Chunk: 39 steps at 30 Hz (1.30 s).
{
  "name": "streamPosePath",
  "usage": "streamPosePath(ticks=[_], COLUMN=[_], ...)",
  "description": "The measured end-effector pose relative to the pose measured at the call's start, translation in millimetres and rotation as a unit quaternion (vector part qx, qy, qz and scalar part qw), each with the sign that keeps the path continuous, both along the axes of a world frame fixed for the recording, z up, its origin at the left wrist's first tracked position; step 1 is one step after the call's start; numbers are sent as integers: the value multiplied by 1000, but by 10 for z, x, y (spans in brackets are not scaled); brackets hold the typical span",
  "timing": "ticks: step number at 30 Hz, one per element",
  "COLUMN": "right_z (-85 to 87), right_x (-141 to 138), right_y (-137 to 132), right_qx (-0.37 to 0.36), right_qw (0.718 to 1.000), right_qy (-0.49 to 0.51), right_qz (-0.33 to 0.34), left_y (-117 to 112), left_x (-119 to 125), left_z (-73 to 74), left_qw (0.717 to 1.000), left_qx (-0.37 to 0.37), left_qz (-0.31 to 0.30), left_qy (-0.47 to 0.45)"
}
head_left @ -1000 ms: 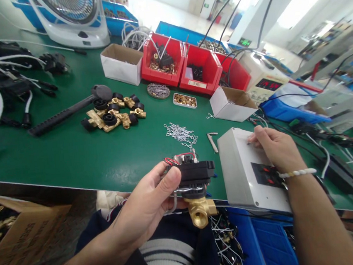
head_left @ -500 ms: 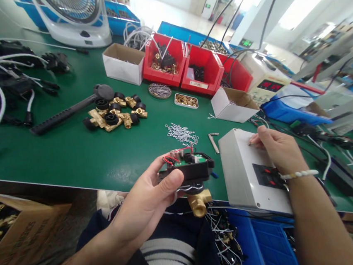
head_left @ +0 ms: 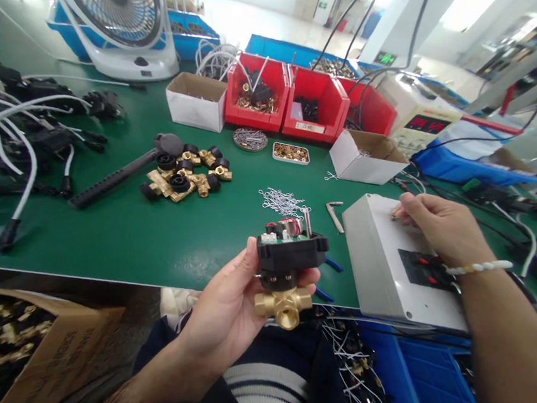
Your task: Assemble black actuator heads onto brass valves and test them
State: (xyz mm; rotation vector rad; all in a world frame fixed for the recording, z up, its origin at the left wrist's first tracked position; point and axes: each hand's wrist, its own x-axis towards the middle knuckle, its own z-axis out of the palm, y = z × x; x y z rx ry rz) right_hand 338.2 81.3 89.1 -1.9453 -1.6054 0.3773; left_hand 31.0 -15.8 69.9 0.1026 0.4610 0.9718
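A motorised valve [head_left: 286, 260] is upright in my left hand [head_left: 230, 294], whose fingers and thumb wrap the black housing. Its top is uncovered, showing electronic parts and a metal pin; a brass three-port body sits beneath. My right hand [head_left: 434, 223] is at the top face of a grey control box [head_left: 373, 255], thumb and forefinger pinched on a small toggle switch [head_left: 395, 217]. That switch is mostly hidden by the fingertips. Black terminals with red marks lie under my right wrist. A hex key [head_left: 334, 217] rests left of the box, and cotter pins [head_left: 282, 201] lie behind the valve.
Brass valve bodies [head_left: 185, 178] and a black hammer [head_left: 123, 174] lie at left, beyond them cables [head_left: 10, 137] and a fan [head_left: 141, 61]. Red bins [head_left: 258, 95], white boxes [head_left: 197, 104] and a power supply [head_left: 419, 117] line the back. A carton [head_left: 67, 335] stands below the table's left edge.
My left hand has turned the valve so its brass ports face me more squarely, and shifted it slightly left relative to the box. The right hand keeps its pinch on the switch.
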Motion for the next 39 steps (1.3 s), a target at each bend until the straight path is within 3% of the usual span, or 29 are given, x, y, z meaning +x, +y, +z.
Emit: streamPosePath(ticks=[10, 17, 28, 35, 39], right_z=[13, 61, 90, 101, 78], right_x=[-34, -104, -97, -67, 98], right_y=[-14, -11, 8, 56, 54], right_qx=[-18, -24, -53, -91, -65], right_qw=[999, 998, 996, 992, 992], right_qy=[-36, -50, -57, -76, -105], right_qz=[-12, -14, -34, -35, -29], left_y=[-1, 59, -23, -15, 3], left_x=[-1, -3, -65, -41, -42], left_z=[24, 28, -95, -102, -118], left_qw=[1000, 993, 979, 974, 974], left_qx=[7, -104, 42, 65, 78], left_qz=[6, -17, -60, -86, -98], left_qy=[11, -43, -193, -200, -187])
